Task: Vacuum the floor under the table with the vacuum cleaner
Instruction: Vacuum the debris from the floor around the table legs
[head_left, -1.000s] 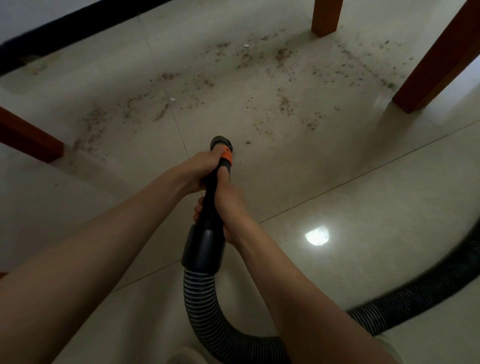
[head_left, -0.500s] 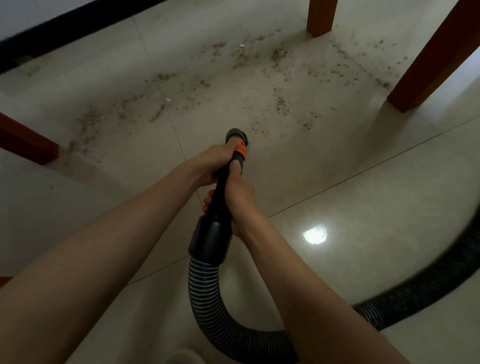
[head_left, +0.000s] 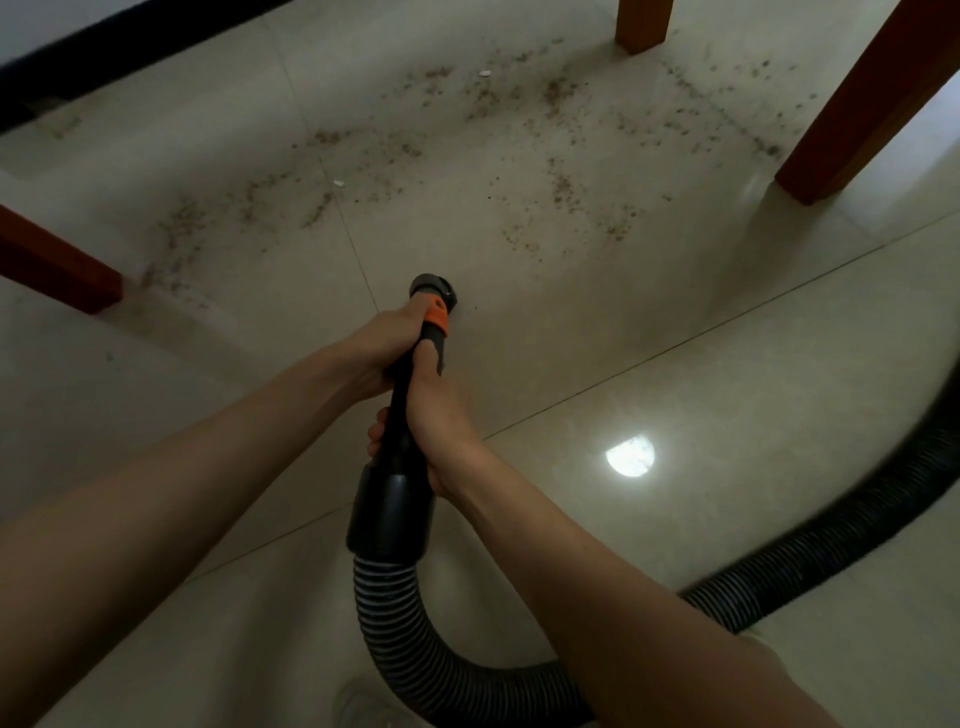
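I hold a black vacuum nozzle (head_left: 434, 291) with an orange ring, pointed down at the pale tiled floor (head_left: 675, 364). My left hand (head_left: 387, 340) grips the tube just behind the orange ring. My right hand (head_left: 434, 415) grips it lower, above the wide black cuff (head_left: 389, 512). A ribbed black hose (head_left: 810, 561) curves from the cuff under my right arm and off to the right edge. Brown crumbs and dirt (head_left: 558, 187) are scattered over the tiles beyond the nozzle, between the table legs.
Three brown wooden table legs stand around the dirty patch: one at far centre (head_left: 641, 23), one at right (head_left: 862, 109), one at left (head_left: 57, 265). A dark skirting board (head_left: 130, 47) runs along the far wall. Two small white scraps (head_left: 338, 183) lie among the crumbs.
The nozzle and both hands have moved forward and slightly right across the tiles, closer to the crumbs. The hose has trailed along behind.
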